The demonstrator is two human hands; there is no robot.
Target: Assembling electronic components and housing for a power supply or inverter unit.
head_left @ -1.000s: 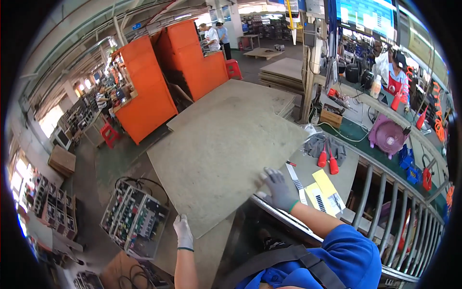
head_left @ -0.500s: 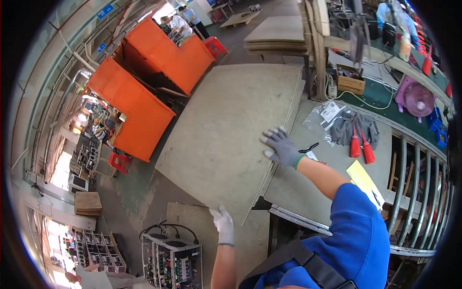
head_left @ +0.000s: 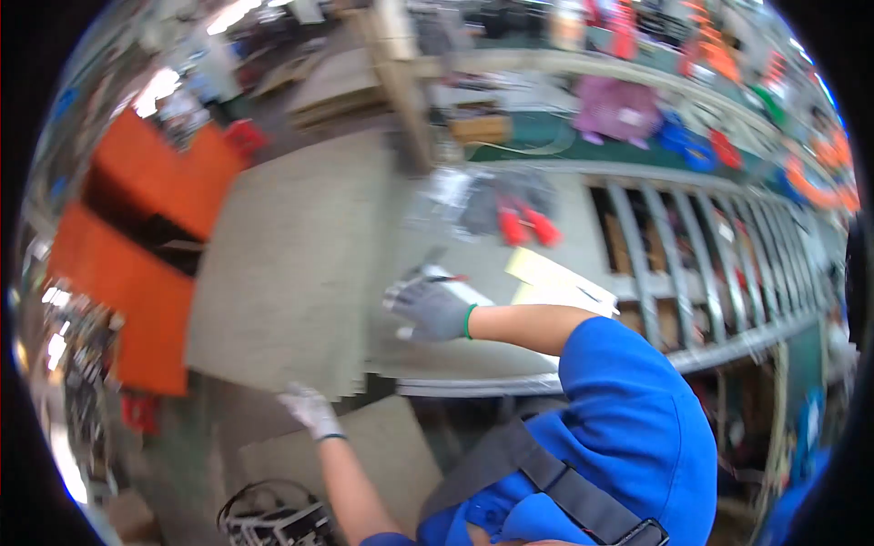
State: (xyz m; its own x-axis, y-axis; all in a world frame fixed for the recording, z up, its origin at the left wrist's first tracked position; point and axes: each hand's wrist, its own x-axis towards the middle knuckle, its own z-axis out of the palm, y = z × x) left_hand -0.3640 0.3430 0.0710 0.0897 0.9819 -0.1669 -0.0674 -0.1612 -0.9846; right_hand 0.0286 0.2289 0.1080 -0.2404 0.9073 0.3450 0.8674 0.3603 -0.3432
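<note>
A large grey-brown board (head_left: 282, 264) lies on a stack, its right edge beside the bench (head_left: 510, 350). My left hand (head_left: 312, 412), in a pale glove with a dark cuff, is at the board's near edge; blur hides how its fingers are set. My right hand (head_left: 428, 308), in a grey glove with a green cuff, reaches over the bench just right of the board. Its fingers are stretched out and nothing shows in them. Just beyond it lie a small dark-handled tool (head_left: 428, 263) and a white paper slip (head_left: 464, 288).
Two red-handled tools (head_left: 528, 224) lie on grey cloth beside yellow paper (head_left: 555, 278). Metal rollers (head_left: 674, 259) continue to the right. Orange cabinets (head_left: 127, 282) stand left. Another board (head_left: 382, 446) and an open-framed electronic unit (head_left: 278, 523) are low in front. A pink fan (head_left: 617, 107) stands behind.
The view has swung right, so the scene sits further left and is blurred. My right hand has left the top board and is now over the bench. My left hand stays by the near edge.
</note>
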